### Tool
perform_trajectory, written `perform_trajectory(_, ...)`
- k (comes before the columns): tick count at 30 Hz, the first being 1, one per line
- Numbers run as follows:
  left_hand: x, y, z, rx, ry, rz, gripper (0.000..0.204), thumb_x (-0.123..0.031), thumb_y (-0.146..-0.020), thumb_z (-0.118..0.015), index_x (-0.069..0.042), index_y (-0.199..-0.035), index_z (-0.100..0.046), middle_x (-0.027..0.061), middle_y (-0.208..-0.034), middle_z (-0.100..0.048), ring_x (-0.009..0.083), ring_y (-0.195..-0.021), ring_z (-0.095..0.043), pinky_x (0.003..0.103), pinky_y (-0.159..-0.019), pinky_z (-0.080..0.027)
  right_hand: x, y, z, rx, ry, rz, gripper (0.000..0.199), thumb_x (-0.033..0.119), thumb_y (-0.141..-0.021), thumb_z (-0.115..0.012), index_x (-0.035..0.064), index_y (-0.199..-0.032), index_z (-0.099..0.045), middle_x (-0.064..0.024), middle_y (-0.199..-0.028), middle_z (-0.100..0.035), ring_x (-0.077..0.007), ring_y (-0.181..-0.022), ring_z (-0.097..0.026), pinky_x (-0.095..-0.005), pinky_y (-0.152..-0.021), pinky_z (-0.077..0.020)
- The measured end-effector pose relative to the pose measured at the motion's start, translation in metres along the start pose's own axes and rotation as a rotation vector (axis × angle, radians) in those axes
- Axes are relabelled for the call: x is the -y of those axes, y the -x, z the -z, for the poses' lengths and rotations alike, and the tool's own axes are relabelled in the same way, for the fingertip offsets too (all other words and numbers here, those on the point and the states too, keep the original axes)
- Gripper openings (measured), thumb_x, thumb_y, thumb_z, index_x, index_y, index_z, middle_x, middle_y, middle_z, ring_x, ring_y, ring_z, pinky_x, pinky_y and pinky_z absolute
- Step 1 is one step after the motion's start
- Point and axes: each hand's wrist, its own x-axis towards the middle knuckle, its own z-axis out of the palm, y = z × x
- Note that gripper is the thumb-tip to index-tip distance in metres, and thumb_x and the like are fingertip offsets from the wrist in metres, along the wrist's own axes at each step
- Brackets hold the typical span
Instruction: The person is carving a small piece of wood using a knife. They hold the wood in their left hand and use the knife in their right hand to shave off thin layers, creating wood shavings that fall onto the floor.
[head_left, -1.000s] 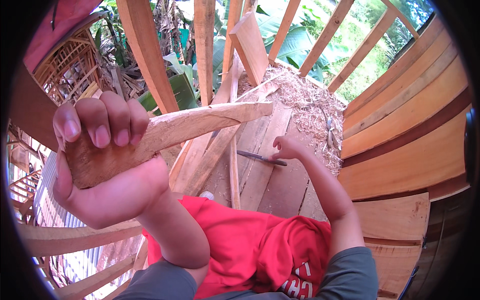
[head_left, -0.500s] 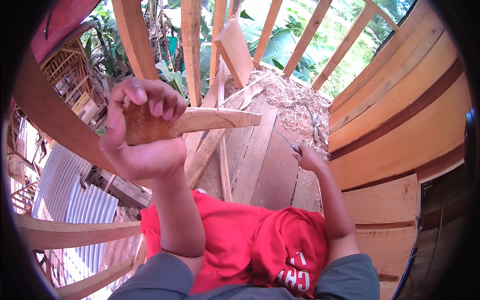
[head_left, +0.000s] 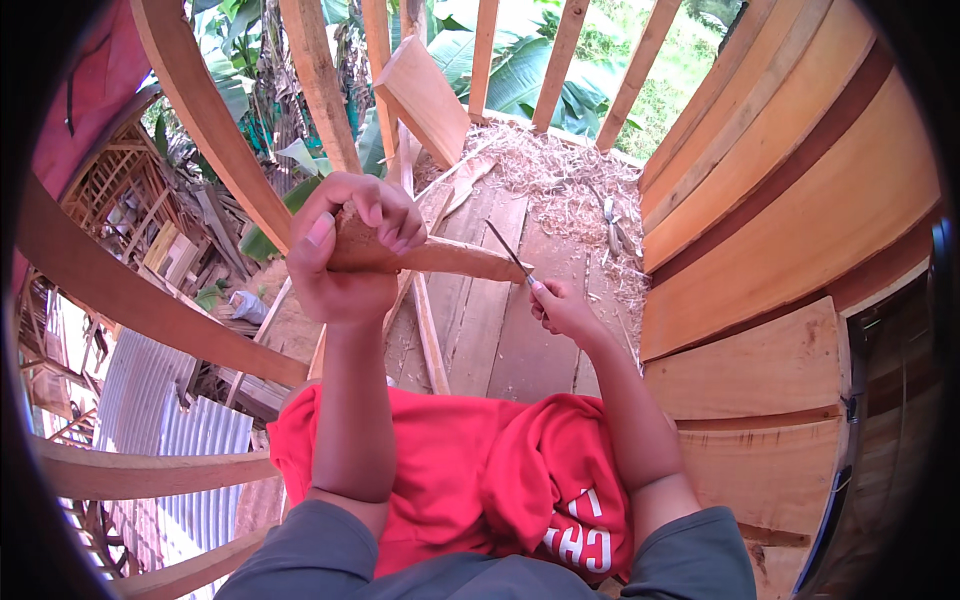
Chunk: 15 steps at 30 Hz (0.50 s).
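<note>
**Head view: tapered wood piece held against a thin blade**

Head view shows both hands raised over a plank floor (head_left: 500, 330) inside a curved timber hull frame.

**Left hand.** The left hand (head_left: 345, 255) closes its grip fully around the thick, rough, reddish-brown butt end of a tapered wooden piece (head_left: 440, 258). The fingers wrap over the top and the thumb sits below. This appears to lock the piece against rotation and keep its pale, smoother pointed end projecting to the right, clear of the palm.

**Right hand.** The right hand (head_left: 565, 310) grips the near end of a thin, dark, straight metal blade (head_left: 508, 250). The grip is narrow and pinched around the tool. The blade slants up and to the left, and its far part meets the pointed tip of the wooden piece. The low hand position seems to give a shallow working angle along the grain.

**Surroundings.**
- Pale curled wood shavings (head_left: 560, 180) lie heaped on the far floor boards.
- Smooth orange-brown curved hull planks (head_left: 800, 200) rise at the right.
- Bent timber ribs (head_left: 200, 110) arc at the left.
- A red cloth garment (head_left: 480, 470) covers the lap, near.
</note>
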Motion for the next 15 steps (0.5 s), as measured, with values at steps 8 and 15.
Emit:
perform_trajectory(8,0.008,-0.005,0.006,-0.035,0.128,-0.011,0.035,-0.043,-0.085,-0.048,-0.008,-0.084,-0.042,0.0044,-0.069,-0.038,0.0147,-0.062,-0.036,0.028,-0.055,-0.034,-0.002,-0.016,-0.011,-0.122,0.42,0.273,0.035,0.028,-0.1,-0.04,0.0,-0.086,-0.055,-0.0164,-0.069,-0.06,-0.031,-0.06,-0.058,-0.0436,-0.059,-0.0463)
perform_trajectory(15,0.013,-0.003,-0.005,0.108,0.079,0.017,0.032,-0.04,-0.087,-0.048,-0.009,-0.081,-0.041,0.0043,-0.068,-0.039,0.0143,-0.062,-0.036,0.027,-0.053,-0.035,-0.017,-0.029,-0.013,-0.363,0.483,0.406,0.036,0.028,-0.1,-0.04,-0.0012,-0.087,-0.058,-0.0248,-0.073,-0.059,-0.0456,-0.072,-0.056,-0.0522,-0.066,-0.0415)
